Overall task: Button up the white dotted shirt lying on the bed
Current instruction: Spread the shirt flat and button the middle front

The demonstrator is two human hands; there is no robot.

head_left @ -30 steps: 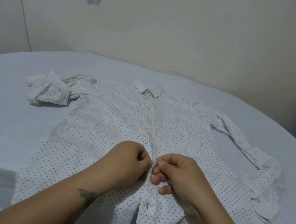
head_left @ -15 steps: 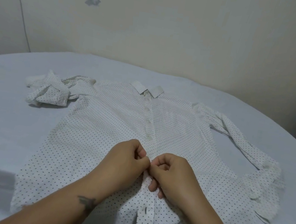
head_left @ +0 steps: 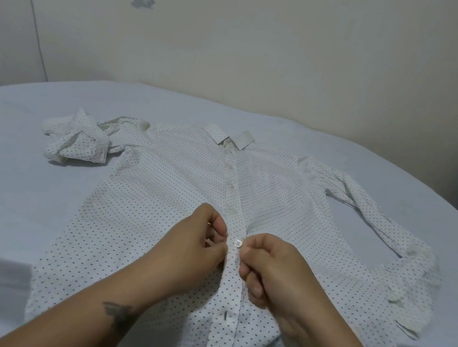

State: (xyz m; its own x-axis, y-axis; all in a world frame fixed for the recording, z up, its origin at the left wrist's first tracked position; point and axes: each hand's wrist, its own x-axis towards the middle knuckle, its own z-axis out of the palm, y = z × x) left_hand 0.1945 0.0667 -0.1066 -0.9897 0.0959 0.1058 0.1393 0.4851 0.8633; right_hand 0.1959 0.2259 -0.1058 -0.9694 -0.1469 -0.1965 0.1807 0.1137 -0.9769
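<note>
The fingers [head_left: 220, 233] of the left hand [head_left: 196, 245] are curling in and pinching the front strip of the shirt [head_left: 157, 207] just left of a shiny button [head_left: 237, 243]. The fingers of the right hand [head_left: 275, 272] are also curling, pinching the same strip just right of that button, so both hands are gripping the shirt with the button showing between them. The white dotted shirt is lying face up on the bed [head_left: 9, 200], collar [head_left: 227, 137] pointing toward the wall [head_left: 270, 46], hem hanging toward the person. Three buttons above the hands are sitting along the closed front. Below the hands a buttonhole [head_left: 226, 315] is showing on the strip, and the two front edges there are lying slightly apart. One sleeve is lying bunched at the left [head_left: 78, 142]; the other is stretching out to the right [head_left: 377, 225] and folding back near the bed's edge. A dark tattoo [head_left: 118, 316] is showing on the left forearm. No readable label or writing is showing anywhere; a small tag inside the collar is too small to read.
</note>
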